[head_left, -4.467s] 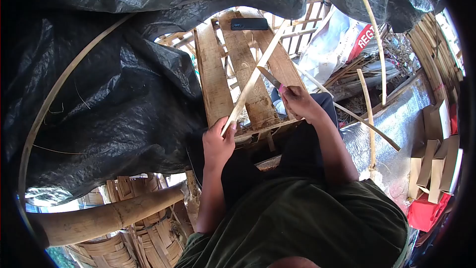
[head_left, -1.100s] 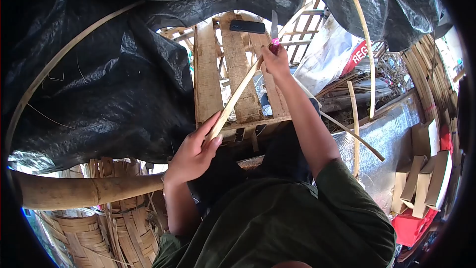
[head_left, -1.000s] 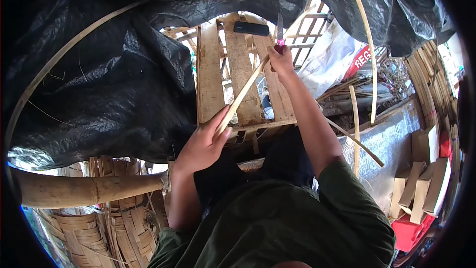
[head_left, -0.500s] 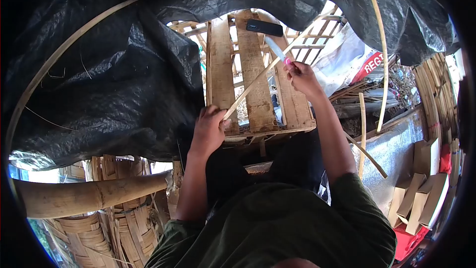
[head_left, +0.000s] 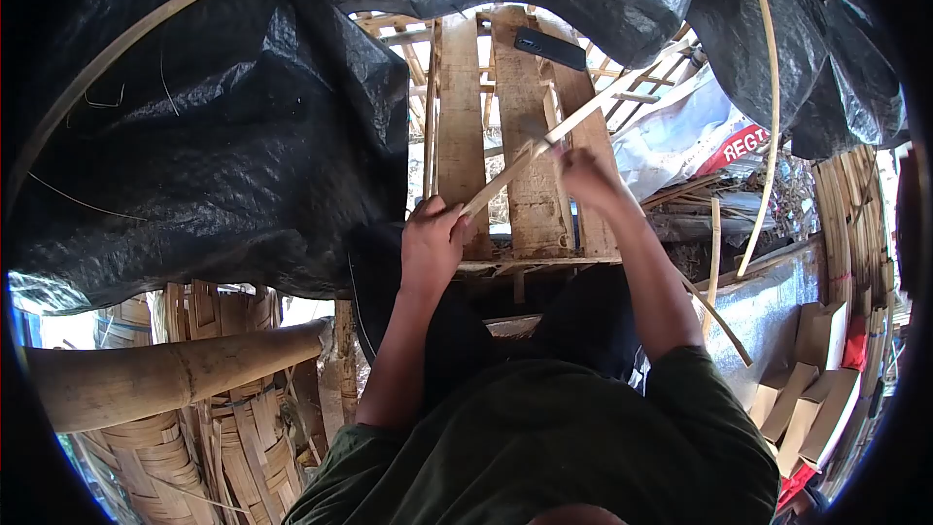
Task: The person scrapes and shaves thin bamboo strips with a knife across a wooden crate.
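- Bamboo strip held slantwise above the slatted table, its near end clamped in the left hand, its far part run out past the planks
- Knife gripped in the right hand, fingers closed round the handle; blade blurred, seen just beside the strip, contact not to be told
- Black phone set on the table's far planks, beyond both hands
- Black plastic sheet hung at left, thick bamboo pole seen below it

White capitals read "REG", followed by one unclear character, on the red band of a white plastic sheet.
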Available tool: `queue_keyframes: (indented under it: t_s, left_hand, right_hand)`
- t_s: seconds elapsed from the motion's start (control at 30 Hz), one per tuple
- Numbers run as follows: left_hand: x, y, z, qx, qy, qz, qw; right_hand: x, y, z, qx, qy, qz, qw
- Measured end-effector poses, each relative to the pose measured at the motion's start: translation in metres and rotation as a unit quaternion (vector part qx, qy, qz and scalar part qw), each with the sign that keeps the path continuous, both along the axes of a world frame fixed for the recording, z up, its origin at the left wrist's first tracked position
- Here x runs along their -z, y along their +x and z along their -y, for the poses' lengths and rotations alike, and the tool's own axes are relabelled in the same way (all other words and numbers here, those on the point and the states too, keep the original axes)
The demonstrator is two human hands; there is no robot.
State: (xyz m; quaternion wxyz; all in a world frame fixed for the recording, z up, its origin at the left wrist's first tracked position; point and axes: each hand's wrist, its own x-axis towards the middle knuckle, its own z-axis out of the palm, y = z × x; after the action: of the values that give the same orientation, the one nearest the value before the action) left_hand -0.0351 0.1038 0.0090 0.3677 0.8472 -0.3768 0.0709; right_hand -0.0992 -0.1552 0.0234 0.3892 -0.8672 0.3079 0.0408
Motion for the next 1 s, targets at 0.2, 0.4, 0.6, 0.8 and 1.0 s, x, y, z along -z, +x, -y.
queue_keyframes:
  t_s: [0.2,0.4,0.6,0.8,1.0]
  left_hand:
    - [-0.001,-0.005,0.002,-0.012,0.009,0.021,1.0]
    - [-0.014,-0.006,-0.005,0.0,0.007,-0.044,0.999]
    - [-0.023,-0.009,-0.042,-0.017,-0.029,-0.054,0.998]
    - [-0.019,-0.034,-0.044,0.011,0.078,-0.102,0.992]
    - [-0.028,-0.054,-0.033,-0.033,0.047,-0.099,0.993]
  right_hand:
    - [-0.021,-0.008,-0.01,0.017,-0.056,0.007,0.998]
    - [-0.008,-0.014,-0.047,-0.008,-0.085,-0.013,0.996]
    - [-0.003,-0.029,-0.046,0.027,-0.074,-0.03,0.996]
    - [0.015,-0.037,-0.043,0.037,-0.028,-0.022,0.999]
    - [-0.001,-0.043,-0.053,0.05,-0.056,0.019,0.997]
